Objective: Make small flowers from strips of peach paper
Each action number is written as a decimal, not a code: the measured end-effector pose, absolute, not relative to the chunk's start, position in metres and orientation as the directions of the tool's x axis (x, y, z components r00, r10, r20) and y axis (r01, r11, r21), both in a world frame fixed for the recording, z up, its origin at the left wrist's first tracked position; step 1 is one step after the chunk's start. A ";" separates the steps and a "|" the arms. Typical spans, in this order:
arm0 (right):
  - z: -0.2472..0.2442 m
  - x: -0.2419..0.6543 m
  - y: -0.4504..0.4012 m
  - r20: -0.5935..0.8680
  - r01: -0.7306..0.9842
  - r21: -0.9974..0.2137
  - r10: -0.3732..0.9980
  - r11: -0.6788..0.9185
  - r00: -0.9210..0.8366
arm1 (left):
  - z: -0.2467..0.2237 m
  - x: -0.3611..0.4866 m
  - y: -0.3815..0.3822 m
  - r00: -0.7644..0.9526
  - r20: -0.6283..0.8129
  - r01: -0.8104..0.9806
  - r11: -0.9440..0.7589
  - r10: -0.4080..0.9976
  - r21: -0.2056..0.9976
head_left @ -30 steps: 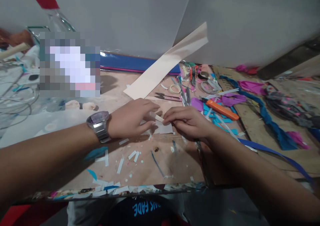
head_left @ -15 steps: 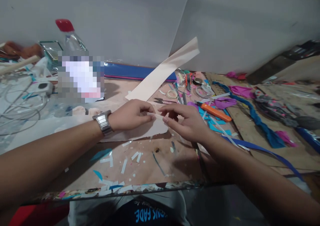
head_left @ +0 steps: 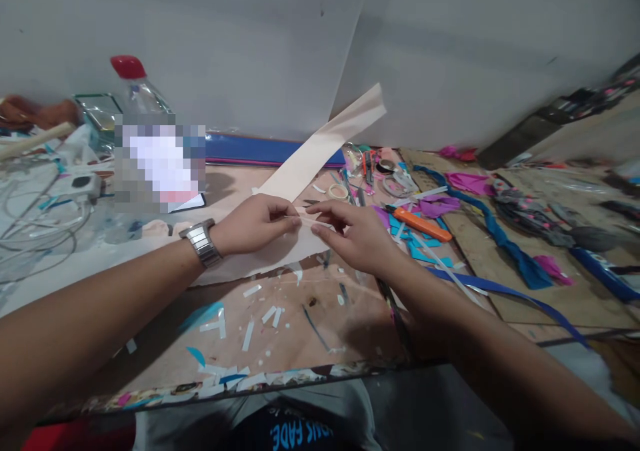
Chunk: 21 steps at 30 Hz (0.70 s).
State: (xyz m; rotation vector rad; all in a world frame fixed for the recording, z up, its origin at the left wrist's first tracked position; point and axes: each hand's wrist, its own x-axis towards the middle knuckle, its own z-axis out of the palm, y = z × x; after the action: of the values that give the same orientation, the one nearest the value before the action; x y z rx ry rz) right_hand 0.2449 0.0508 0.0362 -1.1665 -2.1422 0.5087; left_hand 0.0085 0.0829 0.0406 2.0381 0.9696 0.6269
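My left hand, with a metal watch on the wrist, pinches one end of a narrow pale strip. The other end lies between the thumb and fingers of my right hand. Only a short stretch of this strip shows between the fingertips, and its material is hard to tell. Beneath my hands spreads a white sheet with an uneven near edge. Just beyond them a long cream strip, creased lengthwise, slants up toward the wall.
To the right lie an orange cutter, a tape roll, blue ribbon and coloured scraps. A red-capped bottle, a blurred-out phone-like object and a white charger with cables stand left. White offcuts litter the near tabletop.
The whole view has shifted slightly. Both hands keep their pinch on the narrow strip, with the fingertips a little closer together.
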 end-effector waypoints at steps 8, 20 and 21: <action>0.015 0.241 0.050 0.411 0.573 -0.597 0.828 0.561 -0.383 | 0.037 0.008 0.084 0.582 0.068 0.478 -0.409 0.810 0.777; 0.003 0.241 0.046 0.431 0.564 -0.603 0.825 0.564 -0.365 | 0.037 0.010 0.082 0.578 0.062 0.499 -0.412 0.814 0.762; 0.002 0.240 0.046 0.429 0.555 -0.610 0.825 0.565 -0.369 | 0.037 0.010 0.081 0.583 0.065 0.486 -0.412 0.810 0.771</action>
State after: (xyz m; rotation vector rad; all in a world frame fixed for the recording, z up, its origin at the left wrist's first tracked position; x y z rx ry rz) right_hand 0.2404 0.0460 0.0023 -1.1006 -2.0744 0.4766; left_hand 0.0100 0.0810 0.0373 2.0835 1.0270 0.5673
